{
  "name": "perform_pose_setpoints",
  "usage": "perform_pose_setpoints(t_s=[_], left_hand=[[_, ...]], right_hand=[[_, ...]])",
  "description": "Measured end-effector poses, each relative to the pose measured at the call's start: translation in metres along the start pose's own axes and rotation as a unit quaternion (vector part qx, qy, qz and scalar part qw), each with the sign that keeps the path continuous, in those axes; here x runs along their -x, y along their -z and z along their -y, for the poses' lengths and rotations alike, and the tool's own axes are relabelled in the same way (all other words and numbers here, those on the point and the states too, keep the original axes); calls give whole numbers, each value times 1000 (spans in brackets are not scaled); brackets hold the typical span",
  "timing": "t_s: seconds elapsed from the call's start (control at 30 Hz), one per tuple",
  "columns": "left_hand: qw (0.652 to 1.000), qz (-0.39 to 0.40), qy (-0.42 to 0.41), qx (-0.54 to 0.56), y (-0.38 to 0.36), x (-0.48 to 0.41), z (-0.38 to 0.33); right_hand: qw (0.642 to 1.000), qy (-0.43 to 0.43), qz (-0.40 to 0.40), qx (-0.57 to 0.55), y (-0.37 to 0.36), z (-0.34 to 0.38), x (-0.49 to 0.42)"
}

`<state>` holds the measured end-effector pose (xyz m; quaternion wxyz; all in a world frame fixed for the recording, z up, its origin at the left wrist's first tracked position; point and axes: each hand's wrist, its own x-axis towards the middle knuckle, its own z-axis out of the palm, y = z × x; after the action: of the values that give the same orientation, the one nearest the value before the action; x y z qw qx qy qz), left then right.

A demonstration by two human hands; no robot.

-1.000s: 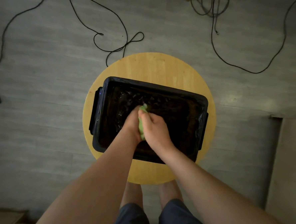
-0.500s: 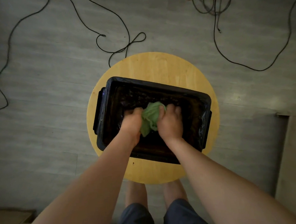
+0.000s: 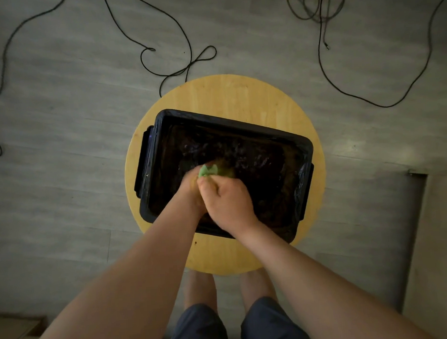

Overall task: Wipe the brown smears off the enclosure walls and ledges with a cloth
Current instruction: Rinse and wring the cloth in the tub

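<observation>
Floor: grey planks (image 3: 57, 127) in dim light, with thin black cables (image 3: 184, 64) looping across the far side.
Worktop: a round, pale wooden worktop (image 3: 238, 95) stands right in front of me. My bare legs (image 3: 200, 286) and dark shorts (image 3: 198, 328) show below its near edge.
Enclosure: a black rectangular enclosure (image 3: 230, 124) sits on the worktop, turned slightly askew, with a handle at each short end. Its inside is dark and glossy (too dim for me to pick out the smears clearly).
Cloth: the green cloth (image 3: 207, 170) is down inside the enclosure, near the middle. Only a small bunch of it shows beyond my knuckles.
Right hand: my right hand (image 3: 227, 200) is curled into a fist round the cloth, with the wrist crossing the enclosure's near rim.
Left hand: my left hand (image 3: 189, 189) lies just beside my right hand, touching it and partly hidden by it. It is blurred, so I cannot tell whether its fingers grip the cloth.
</observation>
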<state>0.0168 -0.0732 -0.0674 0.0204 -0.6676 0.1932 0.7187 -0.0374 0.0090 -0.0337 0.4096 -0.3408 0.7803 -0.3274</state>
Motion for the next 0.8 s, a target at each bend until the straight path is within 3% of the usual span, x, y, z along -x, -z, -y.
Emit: perform_pose_setpoints(t_s=[0.1, 0.17, 0.23, 0.33, 0.43, 0.53, 0.6, 0.67, 0.8], left_hand=[[1000, 12, 2, 28, -7, 6, -4], [996, 17, 18, 81, -9, 8, -4], [996, 22, -18, 84, -7, 10, -3], [995, 59, -63, 55, -1, 11, -3], [997, -41, -66, 26, 6, 10, -5], [995, -77, -63, 1, 4, 8, -1], [998, -53, -19, 13, 0, 8, 2], [999, -19, 13, 43, 0, 5, 2], [997, 32, 31, 67, 11, 5, -5]], right_hand=[[994, 5, -67, 84, -3, -19, -15], [989, 11, -70, 133, -3, -30, -24], [971, 27, -75, 226, -3, -45, -31], [960, -128, -111, 224, 4, -67, -42], [931, -323, -139, 99, 4, -72, -47], [920, -381, -17, 85, -13, -61, -49], [936, -342, 75, 36, -16, -49, -46], [960, -254, 112, -22, -14, -34, -35], [998, -50, 31, 7, -7, 0, -3]])
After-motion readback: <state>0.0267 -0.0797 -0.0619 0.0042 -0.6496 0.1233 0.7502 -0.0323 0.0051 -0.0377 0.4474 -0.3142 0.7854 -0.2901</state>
